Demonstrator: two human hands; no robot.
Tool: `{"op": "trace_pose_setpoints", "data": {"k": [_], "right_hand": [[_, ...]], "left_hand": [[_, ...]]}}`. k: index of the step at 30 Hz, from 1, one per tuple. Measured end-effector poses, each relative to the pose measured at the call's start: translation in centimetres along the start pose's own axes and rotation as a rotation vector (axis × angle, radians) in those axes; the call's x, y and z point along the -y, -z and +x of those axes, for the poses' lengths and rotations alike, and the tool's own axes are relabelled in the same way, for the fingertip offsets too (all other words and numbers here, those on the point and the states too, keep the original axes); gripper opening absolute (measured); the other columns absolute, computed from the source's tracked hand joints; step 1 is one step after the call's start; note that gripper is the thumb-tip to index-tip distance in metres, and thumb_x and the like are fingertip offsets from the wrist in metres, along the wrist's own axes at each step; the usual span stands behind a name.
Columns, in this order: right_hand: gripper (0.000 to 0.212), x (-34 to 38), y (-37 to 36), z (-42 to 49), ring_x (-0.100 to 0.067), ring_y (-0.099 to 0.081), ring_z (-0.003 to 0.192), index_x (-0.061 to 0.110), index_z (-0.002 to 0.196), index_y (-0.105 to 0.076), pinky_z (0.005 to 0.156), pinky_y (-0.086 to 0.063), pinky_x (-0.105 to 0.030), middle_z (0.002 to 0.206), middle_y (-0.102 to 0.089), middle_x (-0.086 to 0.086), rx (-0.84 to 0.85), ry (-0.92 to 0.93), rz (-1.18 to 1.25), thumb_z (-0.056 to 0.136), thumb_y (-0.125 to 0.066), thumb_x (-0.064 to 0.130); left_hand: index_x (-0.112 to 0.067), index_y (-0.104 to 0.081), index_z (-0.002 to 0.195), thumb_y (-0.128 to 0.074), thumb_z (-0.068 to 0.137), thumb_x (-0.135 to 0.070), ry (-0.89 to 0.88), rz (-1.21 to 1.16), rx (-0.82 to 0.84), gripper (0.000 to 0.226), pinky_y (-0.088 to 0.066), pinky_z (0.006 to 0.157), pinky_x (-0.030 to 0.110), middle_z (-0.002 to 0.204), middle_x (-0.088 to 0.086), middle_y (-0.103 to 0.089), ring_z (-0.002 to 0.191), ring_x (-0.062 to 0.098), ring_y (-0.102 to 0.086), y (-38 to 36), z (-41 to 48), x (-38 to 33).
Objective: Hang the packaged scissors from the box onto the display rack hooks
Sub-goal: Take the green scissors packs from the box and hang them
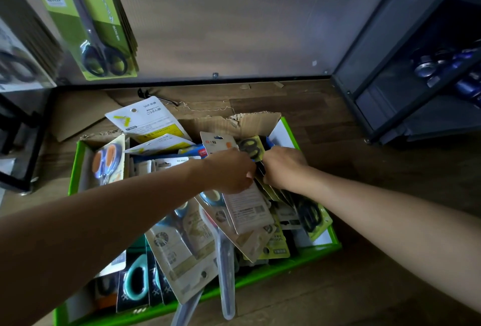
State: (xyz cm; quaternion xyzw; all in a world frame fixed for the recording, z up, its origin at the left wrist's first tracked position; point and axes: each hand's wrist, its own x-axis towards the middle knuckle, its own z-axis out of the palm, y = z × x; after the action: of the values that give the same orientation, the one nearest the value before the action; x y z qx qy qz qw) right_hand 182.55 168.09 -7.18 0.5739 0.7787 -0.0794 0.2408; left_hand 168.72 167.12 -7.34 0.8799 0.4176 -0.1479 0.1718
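A green-rimmed cardboard box (324, 246) on the floor is full of several packaged scissors lying in a loose pile. Both hands reach into its far right part. My right hand (282, 168) grips a stack of yellow-green packs with black-handled scissors (251, 147). My left hand (230, 173) touches the same stack from the left, its fingers curled against the cards; a beige pack (247, 212) lies just below it. On the display rack's panel (234, 26), a stack of green packs with black scissors (104, 39) hangs at the upper left.
A loose metal hook (158, 96) lies on the wooden floor behind the box. A dark shelf unit (406, 86) with blue items stands at the right. A black frame (23, 143) stands at the left. Bare floor lies right of the box.
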Motion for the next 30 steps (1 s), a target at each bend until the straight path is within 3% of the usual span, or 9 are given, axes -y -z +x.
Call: {"op": "trace_pose_setpoints", "data": {"k": [3, 8, 13, 16, 19, 21, 24, 28, 30], "right_hand": [[0.034, -0.4, 0.2, 0.2, -0.025, -0.048, 0.079, 0.015, 0.066, -0.039, 0.057, -0.033, -0.027, 0.081, -0.049, -0.004, 0.044, -0.036, 0.037, 0.092, -0.057, 0.027], [0.035, -0.2, -0.3, 1.3, -0.029, -0.051, 0.078, 0.015, 0.063, -0.041, 0.049, -0.028, -0.026, 0.07, -0.046, -0.002, 0.049, -0.083, 0.228, 0.092, -0.055, 0.027], [0.016, 0.3, -0.7, 2.8, -0.035, -0.059, 0.098, 0.01, 0.093, -0.056, 0.068, -0.039, -0.031, 0.108, -0.063, -0.015, -0.06, -0.175, 0.374, 0.092, -0.059, 0.026], [0.026, 0.4, -0.8, 3.8, -0.034, -0.058, 0.108, 0.008, 0.115, -0.055, 0.073, -0.041, -0.032, 0.119, -0.061, -0.015, -0.099, -0.261, 0.432, 0.093, -0.06, 0.021], [0.034, 0.4, -0.2, 4.2, -0.03, -0.06, 0.107, 0.008, 0.12, -0.055, 0.075, -0.045, -0.032, 0.118, -0.062, -0.013, -0.152, -0.341, 0.62, 0.092, -0.066, 0.023], [0.036, 0.2, 0.3, 4.1, -0.028, -0.064, 0.094, 0.005, 0.119, -0.057, 0.074, -0.049, -0.033, 0.11, -0.065, -0.013, -0.128, -0.385, 0.786, 0.09, -0.069, 0.024], [0.026, 0.2, 1.1, 3.7, -0.02, -0.059, 0.07, 0.006, 0.111, -0.059, 0.057, -0.048, -0.03, 0.089, -0.061, -0.007, -0.08, -0.461, 1.044, 0.091, -0.068, 0.02], [0.029, -0.3, 2.2, 3.0, -0.014, -0.05, 0.066, 0.008, 0.117, -0.057, 0.042, -0.038, -0.023, 0.088, -0.056, -0.007, -0.08, -0.548, 1.272, 0.091, -0.066, 0.015], [0.026, -0.8, 2.9, 2.4, -0.013, -0.049, 0.065, 0.008, 0.117, -0.057, 0.045, -0.038, -0.023, 0.082, -0.055, -0.005, -0.115, -0.541, 1.317, 0.092, -0.064, 0.014]], "left_hand": [[-0.01, -0.062, 0.108, -0.037, 0.1, -0.022, 0.035, -0.007, 0.02, 0.028, -0.045, 0.079, 0.03, 0.108, 0.008, -0.056, 0.1, 0.023, -0.057, 0.0, 0.2, 0.7], [-0.012, -0.063, 0.106, -0.042, 0.099, -0.023, 0.005, -0.016, -0.025, 0.025, -0.04, 0.078, 0.026, 0.102, 0.003, -0.049, 0.093, 0.016, -0.046, -0.1, 0.1, 1.5], [-0.016, -0.064, 0.113, -0.044, 0.1, -0.024, -0.018, -0.044, -0.046, 0.025, -0.042, 0.08, 0.026, 0.101, 0.0, -0.047, 0.09, 0.013, -0.042, -0.2, -0.1, 1.7], [-0.018, -0.063, 0.115, -0.042, 0.1, -0.025, -0.005, -0.065, -0.047, 0.027, -0.041, 0.078, 0.026, 0.104, 0.0, -0.046, 0.093, 0.014, -0.044, 0.0, -0.5, 1.9], [-0.015, -0.064, 0.114, -0.042, 0.099, -0.024, 0.041, -0.129, -0.028, 0.027, -0.048, 0.08, 0.027, 0.113, 0.004, -0.056, 0.101, 0.019, -0.056, 0.1, -0.9, 2.1], [-0.014, -0.064, 0.114, -0.045, 0.099, -0.024, 0.061, -0.154, -0.046, 0.027, -0.047, 0.087, 0.031, 0.115, 0.006, -0.06, 0.105, 0.022, -0.058, 0.3, -1.1, 2.1], [-0.014, -0.066, 0.113, -0.048, 0.098, -0.026, 0.08, -0.223, -0.109, 0.026, -0.038, 0.094, 0.035, 0.116, 0.005, -0.063, 0.112, 0.024, -0.055, 0.7, -1.4, 2.2], [-0.014, -0.065, 0.116, -0.045, 0.098, -0.025, 0.094, -0.251, -0.097, 0.028, -0.036, 0.099, 0.038, 0.121, 0.007, -0.061, 0.116, 0.026, -0.052, 0.7, -1.4, 2.0], [-0.013, -0.064, 0.114, -0.044, 0.098, -0.023, 0.116, -0.261, -0.088, 0.027, -0.042, 0.091, 0.034, 0.119, 0.007, -0.061, 0.11, 0.024, -0.055, 0.7, -1.3, 2.1]]}}
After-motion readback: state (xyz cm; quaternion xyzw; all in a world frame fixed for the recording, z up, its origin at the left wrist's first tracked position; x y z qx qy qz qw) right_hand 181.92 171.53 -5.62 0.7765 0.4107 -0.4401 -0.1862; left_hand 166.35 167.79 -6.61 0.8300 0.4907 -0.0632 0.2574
